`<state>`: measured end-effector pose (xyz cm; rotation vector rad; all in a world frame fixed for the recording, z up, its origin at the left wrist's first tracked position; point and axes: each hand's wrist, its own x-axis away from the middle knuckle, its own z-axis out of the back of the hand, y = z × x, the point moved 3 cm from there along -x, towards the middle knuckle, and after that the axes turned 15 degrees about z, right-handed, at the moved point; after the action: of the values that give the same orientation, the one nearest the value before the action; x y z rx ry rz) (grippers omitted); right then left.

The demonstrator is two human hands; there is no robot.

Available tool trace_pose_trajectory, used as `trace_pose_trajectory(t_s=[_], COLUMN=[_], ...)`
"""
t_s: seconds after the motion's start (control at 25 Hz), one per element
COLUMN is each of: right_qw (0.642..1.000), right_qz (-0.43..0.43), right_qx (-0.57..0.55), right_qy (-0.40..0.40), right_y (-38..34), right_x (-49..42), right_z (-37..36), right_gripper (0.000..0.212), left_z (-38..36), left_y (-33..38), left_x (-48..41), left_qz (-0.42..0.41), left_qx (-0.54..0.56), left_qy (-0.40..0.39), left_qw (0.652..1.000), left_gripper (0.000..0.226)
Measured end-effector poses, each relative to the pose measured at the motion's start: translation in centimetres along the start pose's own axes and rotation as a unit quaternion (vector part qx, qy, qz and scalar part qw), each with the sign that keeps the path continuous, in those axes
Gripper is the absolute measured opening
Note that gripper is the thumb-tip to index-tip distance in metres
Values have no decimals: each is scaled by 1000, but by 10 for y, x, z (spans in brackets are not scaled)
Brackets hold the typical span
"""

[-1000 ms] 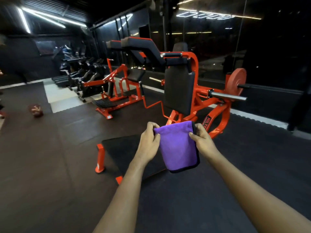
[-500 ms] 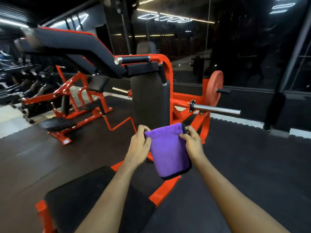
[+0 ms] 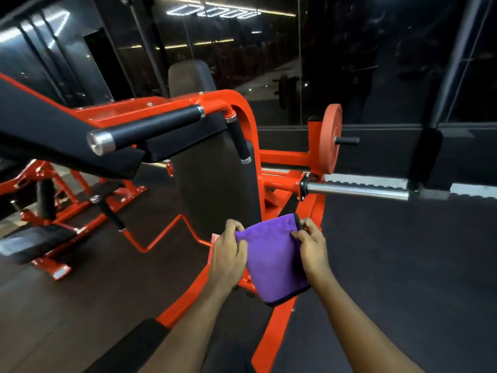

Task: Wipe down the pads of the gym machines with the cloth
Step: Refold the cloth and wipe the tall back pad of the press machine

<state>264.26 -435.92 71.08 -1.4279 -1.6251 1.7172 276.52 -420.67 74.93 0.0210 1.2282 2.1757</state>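
A folded purple cloth (image 3: pixel 273 258) with a dark hem hangs between my hands in the lower middle of the head view. My left hand (image 3: pixel 228 251) grips its upper left corner and my right hand (image 3: pixel 312 244) pinches its upper right corner. Just behind the cloth stands the upright black back pad (image 3: pixel 215 189) of an orange machine. A long black shoulder pad (image 3: pixel 53 122) slants in from the left above it. Part of a black foot platform (image 3: pixel 134 345) shows at the bottom, under my left forearm.
A black-gripped handle (image 3: pixel 150 127) with a chrome end juts toward me at upper left. A chrome weight sleeve (image 3: pixel 357 191) sticks out to the right, with an orange plate (image 3: pixel 329 137) behind it. A second orange machine (image 3: pixel 48 211) stands at left. Dark glass walls lie behind.
The view has closed in on the orange machine, whose back pad and handles now loom larger. Both hands still hold the cloth by its top corners, now directly before the pad's lower edge.
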Motion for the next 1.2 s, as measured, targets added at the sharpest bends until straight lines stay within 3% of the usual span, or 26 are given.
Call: trace_pose_trajectory(t_s=[0.16,0.36,0.48,0.68,0.8,1.0,1.2], right_qw=[998,990,984,964,941,895,859], right_qz=[-23,25,74,157,198,248,326], right_qx=[6,36,55,112,176,284,305], right_qy=[60,132,151,184,210,238,251], right_y=[74,256,367,486,494,431,375], right_x=[-17,-18,-21,5,27,57,83], right_z=[-23,-44,-53,-80,-112,-177,-267], right_gripper=[5,13,28,9,6,11,18], left_z=[-41,-151,-213,-257,-241,-159,-35], left_y=[-54,-205,-299,-402,-418,-398,-395], left_x=[-65,-129,-164,-200,-230,-253,-253], left_qz=[-25,-93,-191,-362,-433,-484,-490], left_qx=[14,52,107,166,175,167,149], left_qy=[-28,-14,1,-39,-73,-130,-149], left_qw=[999,994,976,916,881,849,846], left_gripper=[22,25,27,26,23,18,15])
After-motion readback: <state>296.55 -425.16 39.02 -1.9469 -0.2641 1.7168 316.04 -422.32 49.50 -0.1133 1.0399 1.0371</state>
